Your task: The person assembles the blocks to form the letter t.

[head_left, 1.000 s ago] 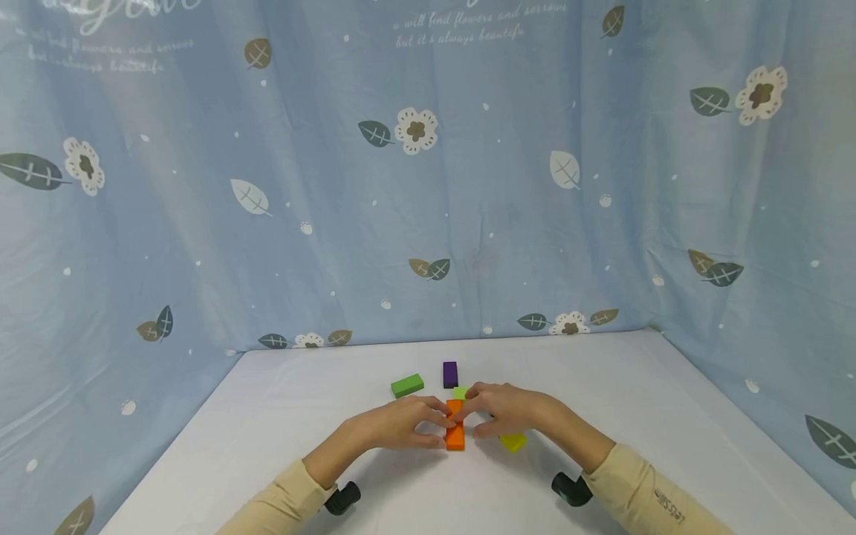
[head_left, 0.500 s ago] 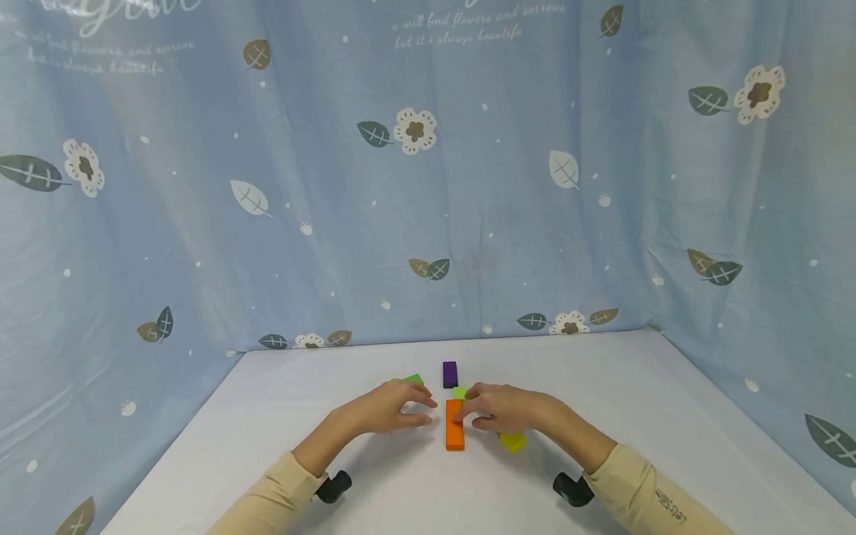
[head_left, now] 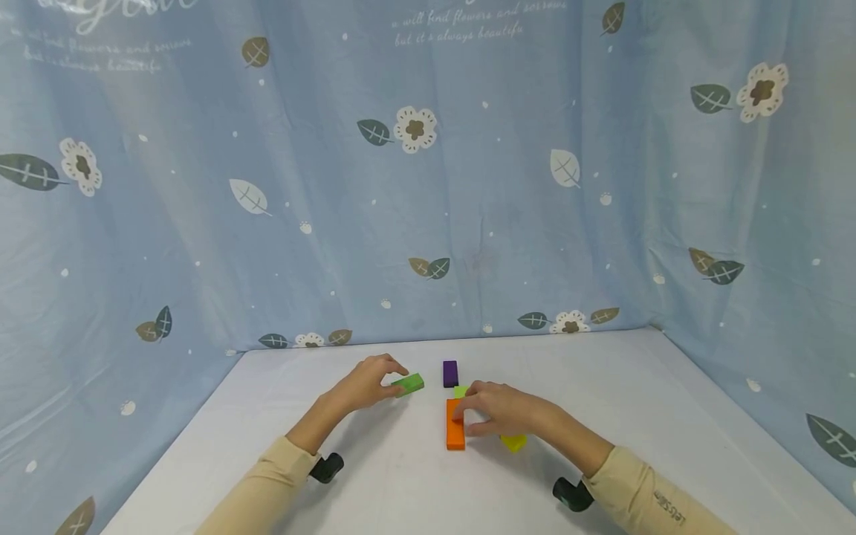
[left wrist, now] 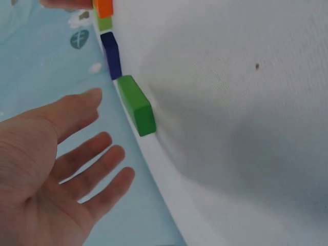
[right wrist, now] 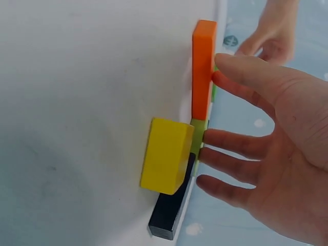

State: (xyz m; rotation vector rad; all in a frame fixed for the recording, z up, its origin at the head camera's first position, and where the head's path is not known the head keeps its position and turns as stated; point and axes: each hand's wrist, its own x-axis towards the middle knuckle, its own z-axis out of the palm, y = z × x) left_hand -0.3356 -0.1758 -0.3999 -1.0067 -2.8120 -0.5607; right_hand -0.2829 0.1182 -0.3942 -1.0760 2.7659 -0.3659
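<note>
Fingers loosely parted on the left hand (head_left: 366, 383), nothing gripped, thumb and index at the left end of the green block (head_left: 411, 385); touching or not, impossible to tell. Likewise parted and holding nothing on the right hand (head_left: 508, 409), index over the orange block (head_left: 455, 438) on the white table (head_left: 401, 490), contact unclear. Just far of the orange, a lime block (head_left: 460, 391); farther still, a purple block (head_left: 451, 374). To the right, a yellow block (head_left: 513, 443), partly covering a dark block (right wrist: 166, 215) in the right wrist view.
</note>
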